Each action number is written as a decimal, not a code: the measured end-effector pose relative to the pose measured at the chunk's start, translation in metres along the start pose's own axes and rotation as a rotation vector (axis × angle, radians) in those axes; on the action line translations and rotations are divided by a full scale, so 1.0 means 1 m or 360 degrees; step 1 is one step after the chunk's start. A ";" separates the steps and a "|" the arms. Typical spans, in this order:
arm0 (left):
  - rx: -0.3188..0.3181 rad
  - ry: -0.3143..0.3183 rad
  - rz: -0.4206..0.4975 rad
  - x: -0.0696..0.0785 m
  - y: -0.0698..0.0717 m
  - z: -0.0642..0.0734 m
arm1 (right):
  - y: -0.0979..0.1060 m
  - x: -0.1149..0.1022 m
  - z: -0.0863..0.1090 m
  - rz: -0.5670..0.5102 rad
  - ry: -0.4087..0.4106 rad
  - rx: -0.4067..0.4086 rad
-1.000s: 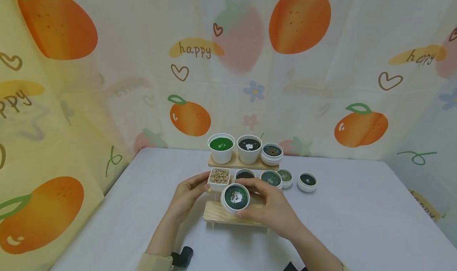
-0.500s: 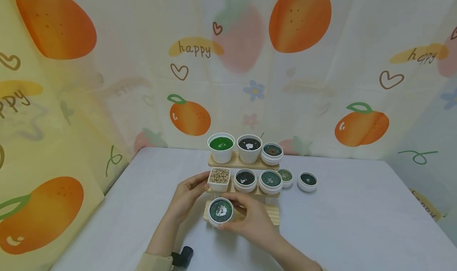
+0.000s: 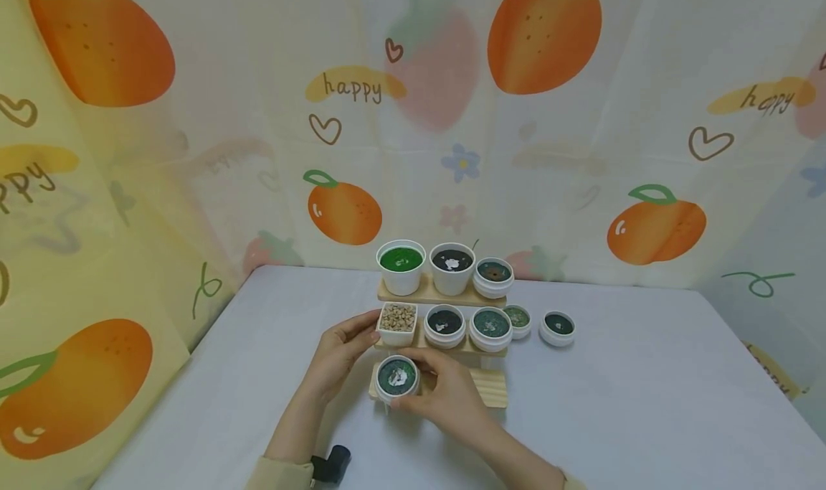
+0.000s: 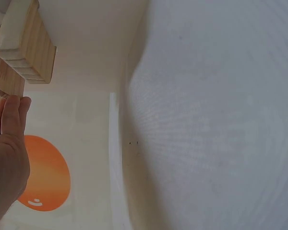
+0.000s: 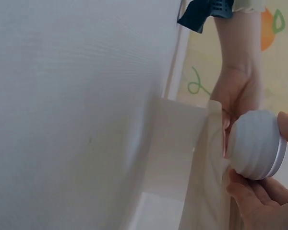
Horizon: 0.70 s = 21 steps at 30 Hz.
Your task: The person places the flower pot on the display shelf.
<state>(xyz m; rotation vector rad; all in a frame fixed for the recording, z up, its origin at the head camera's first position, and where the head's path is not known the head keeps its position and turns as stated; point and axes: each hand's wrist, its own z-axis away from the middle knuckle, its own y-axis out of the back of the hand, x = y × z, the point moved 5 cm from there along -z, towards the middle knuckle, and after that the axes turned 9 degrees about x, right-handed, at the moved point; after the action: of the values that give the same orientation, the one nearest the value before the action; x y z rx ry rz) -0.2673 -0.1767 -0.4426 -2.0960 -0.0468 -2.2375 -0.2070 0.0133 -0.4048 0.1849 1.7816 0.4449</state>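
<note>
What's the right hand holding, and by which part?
The right hand holds a round white pot, dark green on top, by its outer side.

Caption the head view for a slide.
Right grip holding a round white pot at the left end of the front wooden board, left grip beside a square white pot of tan grains.

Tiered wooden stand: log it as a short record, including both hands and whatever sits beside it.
stand: wooden, three steps
top step: green-filled cup, dark-filled cup, brown-centred round pot
middle step: square pot of pale granules, dark round pot, teal round pot
bottom step: held pot at left end; contact unclear
right hand: grips held pot
left hand: beside square pot
right of stand: green small pot, dark small pot
</note>
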 end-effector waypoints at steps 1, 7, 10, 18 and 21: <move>0.0000 0.0000 0.0005 0.000 0.000 0.000 | -0.001 0.001 -0.001 -0.0009 0.0004 0.0000; -0.0001 -0.0010 0.0021 0.002 0.000 0.001 | -0.005 0.003 -0.005 0.0018 0.0007 0.0008; 0.0001 -0.0018 0.0021 0.001 0.000 0.001 | -0.007 0.005 -0.006 0.0043 0.0014 0.0017; -0.0003 -0.0033 0.0024 0.002 -0.001 0.001 | -0.011 0.008 -0.008 0.0071 0.0032 0.0030; -0.0018 -0.0038 0.0037 0.002 -0.001 0.001 | -0.011 0.008 -0.008 0.0075 0.0044 0.0036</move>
<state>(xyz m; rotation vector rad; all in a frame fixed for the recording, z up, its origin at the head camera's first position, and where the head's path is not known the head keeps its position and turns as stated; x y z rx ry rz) -0.2665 -0.1757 -0.4407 -2.1176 -0.0113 -2.2050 -0.2157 0.0045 -0.4143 0.2380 1.8131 0.4634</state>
